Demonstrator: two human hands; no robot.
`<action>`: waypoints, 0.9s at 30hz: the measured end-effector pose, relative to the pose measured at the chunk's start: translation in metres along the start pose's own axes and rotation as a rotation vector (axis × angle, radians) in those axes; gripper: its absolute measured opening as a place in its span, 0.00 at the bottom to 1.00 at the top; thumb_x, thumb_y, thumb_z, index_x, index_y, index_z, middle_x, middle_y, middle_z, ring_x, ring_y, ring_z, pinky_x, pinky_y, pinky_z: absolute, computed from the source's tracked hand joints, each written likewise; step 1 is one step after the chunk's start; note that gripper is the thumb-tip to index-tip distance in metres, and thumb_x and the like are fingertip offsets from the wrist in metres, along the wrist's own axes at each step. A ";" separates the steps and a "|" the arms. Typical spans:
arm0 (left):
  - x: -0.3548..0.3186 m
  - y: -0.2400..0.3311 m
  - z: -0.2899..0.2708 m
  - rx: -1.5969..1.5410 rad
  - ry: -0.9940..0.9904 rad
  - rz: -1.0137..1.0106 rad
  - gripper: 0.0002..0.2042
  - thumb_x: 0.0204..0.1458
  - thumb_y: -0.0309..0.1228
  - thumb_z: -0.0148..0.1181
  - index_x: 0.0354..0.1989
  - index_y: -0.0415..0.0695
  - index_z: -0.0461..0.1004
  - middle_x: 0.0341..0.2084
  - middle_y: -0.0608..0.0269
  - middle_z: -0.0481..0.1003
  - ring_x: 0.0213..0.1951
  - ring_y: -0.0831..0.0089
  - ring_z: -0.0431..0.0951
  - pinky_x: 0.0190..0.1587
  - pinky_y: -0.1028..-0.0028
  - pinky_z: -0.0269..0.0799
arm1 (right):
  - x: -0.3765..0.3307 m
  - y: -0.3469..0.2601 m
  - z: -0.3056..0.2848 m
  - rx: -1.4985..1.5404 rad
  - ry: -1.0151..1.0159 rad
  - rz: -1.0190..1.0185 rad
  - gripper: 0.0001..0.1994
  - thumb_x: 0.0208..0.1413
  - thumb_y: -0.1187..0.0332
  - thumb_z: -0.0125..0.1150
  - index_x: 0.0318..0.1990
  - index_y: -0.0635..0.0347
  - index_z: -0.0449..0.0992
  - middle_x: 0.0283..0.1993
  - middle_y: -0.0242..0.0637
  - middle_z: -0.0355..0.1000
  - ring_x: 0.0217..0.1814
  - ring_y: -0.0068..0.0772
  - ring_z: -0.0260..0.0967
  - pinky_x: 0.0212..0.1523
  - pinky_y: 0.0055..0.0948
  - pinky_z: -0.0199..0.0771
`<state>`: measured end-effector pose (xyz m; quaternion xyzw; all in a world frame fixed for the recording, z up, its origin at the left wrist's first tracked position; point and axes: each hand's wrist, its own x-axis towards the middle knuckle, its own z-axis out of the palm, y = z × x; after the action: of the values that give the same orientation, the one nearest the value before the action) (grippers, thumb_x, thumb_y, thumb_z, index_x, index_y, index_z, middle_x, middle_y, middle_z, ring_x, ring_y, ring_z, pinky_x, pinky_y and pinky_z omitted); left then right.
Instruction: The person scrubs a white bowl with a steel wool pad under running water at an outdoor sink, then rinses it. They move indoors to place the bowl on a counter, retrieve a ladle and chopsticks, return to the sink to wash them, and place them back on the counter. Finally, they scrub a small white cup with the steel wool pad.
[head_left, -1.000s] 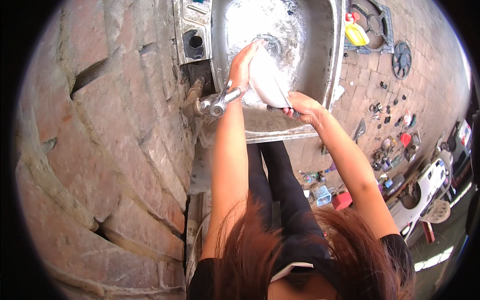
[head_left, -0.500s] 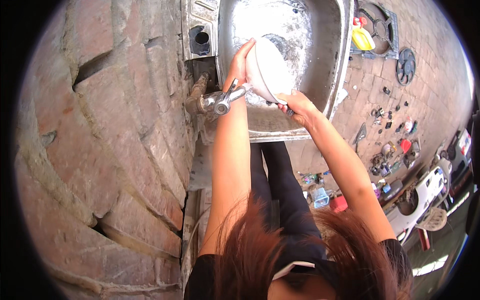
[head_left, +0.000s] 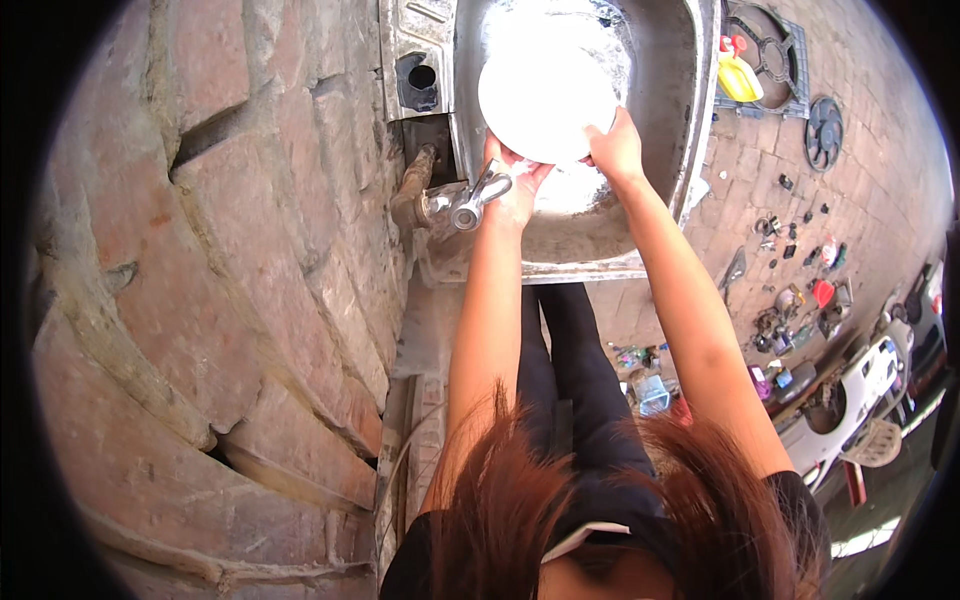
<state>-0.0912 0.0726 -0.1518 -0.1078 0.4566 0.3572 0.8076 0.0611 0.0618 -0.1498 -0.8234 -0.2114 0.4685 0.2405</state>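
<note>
You had both hands on the white plate (head_left: 546, 97) over the steel sink (head_left: 690, 120); left hand (head_left: 515, 185) gripped near rim by the tap (head_left: 470, 198), right hand (head_left: 617, 148) opposite; prob. mid-rinse; next needs steady tilt w/ firm grip.

Counted one white plate (head_left: 546, 92) at top centre, one metal sink (head_left: 690, 120) around it, one tap (head_left: 470, 195) left of centre, one yellow bottle (head_left: 738, 76) upper right, two round grates (head_left: 825, 132) beyond it. Two hands on the plate.
</note>
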 end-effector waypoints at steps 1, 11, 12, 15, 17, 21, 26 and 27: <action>-0.012 -0.010 -0.002 0.206 0.166 0.207 0.27 0.54 0.42 0.49 0.58 0.39 0.57 0.53 0.54 0.63 0.54 0.61 0.66 0.52 0.61 0.67 | -0.002 -0.011 -0.007 -0.093 0.010 -0.019 0.13 0.47 0.77 0.52 0.41 0.75 0.64 0.27 0.49 0.72 0.20 0.34 0.73 0.21 0.29 0.73; -0.042 -0.016 0.003 1.422 -0.124 0.633 0.11 0.45 0.23 0.60 0.39 0.46 0.77 0.41 0.58 0.73 0.48 0.63 0.71 0.53 0.68 0.65 | -0.008 -0.054 -0.034 -0.453 0.061 -0.258 0.23 0.51 0.52 0.56 0.38 0.70 0.70 0.29 0.52 0.72 0.35 0.43 0.73 0.37 0.36 0.70; -0.041 -0.019 0.002 1.285 -0.051 0.572 0.10 0.47 0.24 0.59 0.39 0.45 0.76 0.39 0.60 0.74 0.45 0.65 0.72 0.51 0.70 0.65 | -0.005 -0.057 -0.040 -0.251 0.037 -0.156 0.26 0.51 0.48 0.55 0.37 0.70 0.71 0.26 0.49 0.72 0.34 0.41 0.73 0.35 0.35 0.69; -0.042 -0.022 -0.005 0.624 0.025 0.431 0.10 0.51 0.25 0.57 0.42 0.42 0.73 0.37 0.63 0.74 0.40 0.70 0.73 0.47 0.73 0.66 | -0.019 -0.045 -0.047 0.292 0.133 0.085 0.17 0.52 0.56 0.59 0.34 0.64 0.72 0.19 0.28 0.65 0.19 0.18 0.60 0.19 0.20 0.59; -0.045 -0.025 0.002 0.170 0.059 0.336 0.15 0.54 0.27 0.54 0.49 0.36 0.67 0.42 0.62 0.72 0.44 0.70 0.72 0.49 0.73 0.66 | -0.018 -0.004 -0.049 0.487 0.197 0.226 0.10 0.50 0.65 0.63 0.33 0.60 0.71 0.23 0.27 0.67 0.19 0.17 0.60 0.18 0.16 0.59; -0.048 -0.036 -0.008 -0.190 -0.120 0.276 0.13 0.57 0.28 0.49 0.49 0.40 0.67 0.50 0.59 0.69 0.53 0.69 0.67 0.57 0.66 0.63 | -0.027 0.046 -0.024 0.836 0.097 0.412 0.15 0.57 0.61 0.54 0.45 0.62 0.68 0.42 0.37 0.70 0.39 0.28 0.70 0.37 0.30 0.76; -0.040 -0.044 -0.030 -0.410 -0.053 0.200 0.13 0.58 0.30 0.47 0.50 0.40 0.66 0.50 0.61 0.70 0.52 0.69 0.69 0.57 0.65 0.63 | -0.031 0.026 -0.007 1.294 -0.142 0.382 0.23 0.58 0.54 0.51 0.54 0.63 0.65 0.51 0.38 0.69 0.53 0.34 0.66 0.54 0.40 0.68; -0.035 -0.045 -0.040 -0.431 -0.031 0.189 0.14 0.59 0.32 0.46 0.51 0.39 0.66 0.49 0.61 0.70 0.52 0.69 0.69 0.57 0.64 0.63 | -0.036 0.012 -0.005 1.283 -0.151 0.380 0.23 0.58 0.54 0.52 0.54 0.63 0.65 0.52 0.38 0.69 0.54 0.34 0.66 0.54 0.39 0.67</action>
<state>-0.0988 0.0029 -0.1523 -0.2289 0.3656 0.5222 0.7357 0.0500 0.0306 -0.1303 -0.5051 0.2410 0.5919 0.5801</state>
